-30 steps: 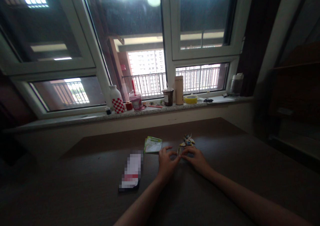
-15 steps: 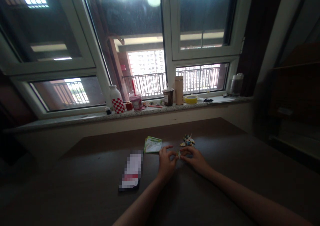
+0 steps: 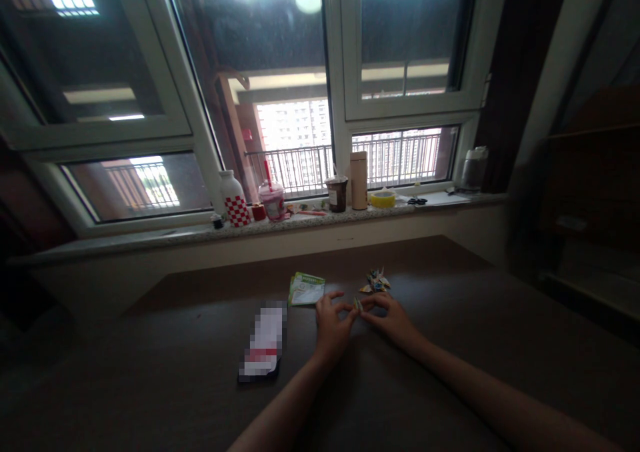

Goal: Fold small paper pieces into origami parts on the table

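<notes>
Between my fingertips is a small folded piece of paper [image 3: 357,304], pale with green and yellow on it. My left hand [image 3: 333,322] pinches it from the left, and my right hand [image 3: 390,315] from the right, with both hands low over the table. Its exact shape is too small to make out. Just beyond my right hand lies a cluster of folded paper pieces [image 3: 376,281] with pointed tips. Near my left fingers rests a small stack of green-edged sheets [image 3: 307,289].
A phone-like flat object [image 3: 263,342], its face blurred out, lies left of my left forearm on the dark table [image 3: 190,372]. Along the windowsill [image 3: 300,222] stand a checkered bottle [image 3: 235,202], drink cups [image 3: 337,194], a tan flask [image 3: 359,181], yellow tape [image 3: 383,200] and scissors [image 3: 417,201].
The folded paper has tilted slightly between my fingertips. Both hands stay almost in the same place, and the things on the table have not moved.
</notes>
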`<state>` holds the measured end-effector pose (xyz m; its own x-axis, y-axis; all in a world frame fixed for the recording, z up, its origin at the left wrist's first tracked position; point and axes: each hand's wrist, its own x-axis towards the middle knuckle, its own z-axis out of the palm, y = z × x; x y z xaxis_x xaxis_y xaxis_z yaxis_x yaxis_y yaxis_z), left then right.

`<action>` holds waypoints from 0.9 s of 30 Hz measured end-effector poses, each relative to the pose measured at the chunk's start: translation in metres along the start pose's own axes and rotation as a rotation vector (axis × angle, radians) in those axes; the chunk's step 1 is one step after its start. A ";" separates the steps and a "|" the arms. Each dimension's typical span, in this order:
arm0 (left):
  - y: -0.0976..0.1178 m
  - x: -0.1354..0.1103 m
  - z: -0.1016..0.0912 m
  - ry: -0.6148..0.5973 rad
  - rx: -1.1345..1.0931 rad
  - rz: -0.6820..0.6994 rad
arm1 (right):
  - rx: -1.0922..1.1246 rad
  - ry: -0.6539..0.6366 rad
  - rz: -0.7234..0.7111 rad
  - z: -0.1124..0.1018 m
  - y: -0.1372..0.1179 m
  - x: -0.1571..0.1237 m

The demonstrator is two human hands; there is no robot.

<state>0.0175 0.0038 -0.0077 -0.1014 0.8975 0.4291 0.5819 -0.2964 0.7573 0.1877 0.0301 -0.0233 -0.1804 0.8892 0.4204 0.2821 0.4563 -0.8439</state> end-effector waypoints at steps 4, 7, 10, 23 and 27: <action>-0.001 0.000 0.001 -0.006 0.020 -0.010 | -0.014 0.004 -0.012 0.000 -0.002 -0.001; 0.000 -0.001 0.000 -0.015 0.041 -0.012 | -0.015 -0.010 -0.006 0.000 -0.002 -0.001; 0.002 -0.001 -0.001 -0.034 0.054 0.002 | -0.025 -0.015 -0.024 0.002 -0.002 -0.001; -0.001 -0.002 0.003 -0.032 0.144 0.029 | -0.025 0.031 -0.011 0.001 -0.001 0.002; -0.001 -0.002 0.002 -0.035 0.166 0.050 | -0.016 0.039 0.008 0.002 0.001 0.003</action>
<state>0.0192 0.0027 -0.0105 -0.0427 0.8947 0.4447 0.7110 -0.2855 0.6426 0.1859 0.0329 -0.0235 -0.1412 0.8932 0.4269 0.2983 0.4496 -0.8419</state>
